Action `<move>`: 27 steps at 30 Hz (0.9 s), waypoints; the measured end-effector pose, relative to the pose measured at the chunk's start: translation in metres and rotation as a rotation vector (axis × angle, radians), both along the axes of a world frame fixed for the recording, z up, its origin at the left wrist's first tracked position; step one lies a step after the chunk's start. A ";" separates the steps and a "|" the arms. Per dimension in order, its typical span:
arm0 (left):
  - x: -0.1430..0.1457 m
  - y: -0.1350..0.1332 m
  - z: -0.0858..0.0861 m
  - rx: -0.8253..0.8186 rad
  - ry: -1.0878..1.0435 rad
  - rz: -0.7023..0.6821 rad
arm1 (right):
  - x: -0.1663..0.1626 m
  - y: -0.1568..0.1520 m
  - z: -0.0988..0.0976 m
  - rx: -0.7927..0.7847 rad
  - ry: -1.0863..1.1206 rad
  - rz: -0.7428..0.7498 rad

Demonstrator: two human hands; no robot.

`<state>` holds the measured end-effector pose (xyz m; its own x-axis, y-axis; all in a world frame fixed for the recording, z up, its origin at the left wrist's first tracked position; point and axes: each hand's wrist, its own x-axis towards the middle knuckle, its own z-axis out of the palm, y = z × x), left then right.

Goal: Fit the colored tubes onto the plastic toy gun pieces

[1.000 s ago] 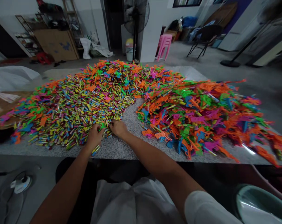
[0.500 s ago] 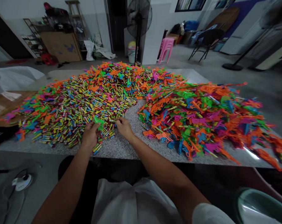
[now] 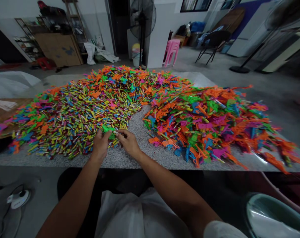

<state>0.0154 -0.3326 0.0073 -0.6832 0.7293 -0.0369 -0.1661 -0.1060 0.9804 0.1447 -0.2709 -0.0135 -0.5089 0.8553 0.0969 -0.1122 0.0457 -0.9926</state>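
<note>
Item 1. My left hand [image 3: 100, 145]: at the near edge of the table [image 3: 130, 158], fingers curled narrow around a green plastic piece [image 3: 107, 129], held just above the tabletop.

Item 2. My right hand [image 3: 128, 142]: just beside the left, fingertips drawn close together and meeting the green piece at its right end. I cannot tell whether they grip it or only touch it.

Item 3. Heap of small coloured sticks [image 3: 72, 115]: yellow, green, blue and pink, spread over the left and middle of the table; its near edge touches both my hands.

Item 4. Heap of plastic toy guns [image 3: 209, 122]: orange, green, pink and blue, on the right half, set apart from my hands by a bare strip of speckled tabletop.

Item 5. White cloth [image 3: 135, 211]: over my lap, below the table edge.

Item 6. Basin [image 3: 271, 215]: pale green, on the floor at my lower right.

Item 7. Background: standing fan [image 3: 142, 19], pink stool [image 3: 171, 49], black chair [image 3: 211, 41].
</note>
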 end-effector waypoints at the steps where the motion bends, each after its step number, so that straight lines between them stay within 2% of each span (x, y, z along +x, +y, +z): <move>1: 0.000 0.000 0.000 0.013 0.004 0.006 | 0.001 0.001 0.000 -0.025 0.015 -0.025; 3: 0.000 0.000 0.001 0.028 0.011 0.003 | 0.002 0.003 0.002 -0.087 0.057 -0.051; 9: 0.003 -0.001 0.003 0.015 0.045 -0.035 | 0.005 0.005 0.005 -0.198 0.159 0.017; 17: 0.006 -0.002 0.001 -0.029 0.135 -0.009 | 0.013 0.006 0.006 -0.081 0.061 0.040; 21: 0.009 -0.004 -0.002 -0.080 0.107 -0.018 | 0.018 0.008 0.004 -0.071 0.008 0.092; 24: 0.014 -0.006 -0.011 -0.124 0.034 -0.066 | 0.025 0.009 -0.002 -0.092 -0.042 0.144; 27: 0.021 -0.005 -0.025 -0.187 -0.056 -0.125 | 0.035 0.012 -0.010 -0.012 -0.135 0.146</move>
<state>0.0366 -0.3380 -0.0180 -0.5813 0.7849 -0.2146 -0.2213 0.1013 0.9699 0.1794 -0.2589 -0.0236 -0.6351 0.7724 0.0096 0.0172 0.0266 -0.9995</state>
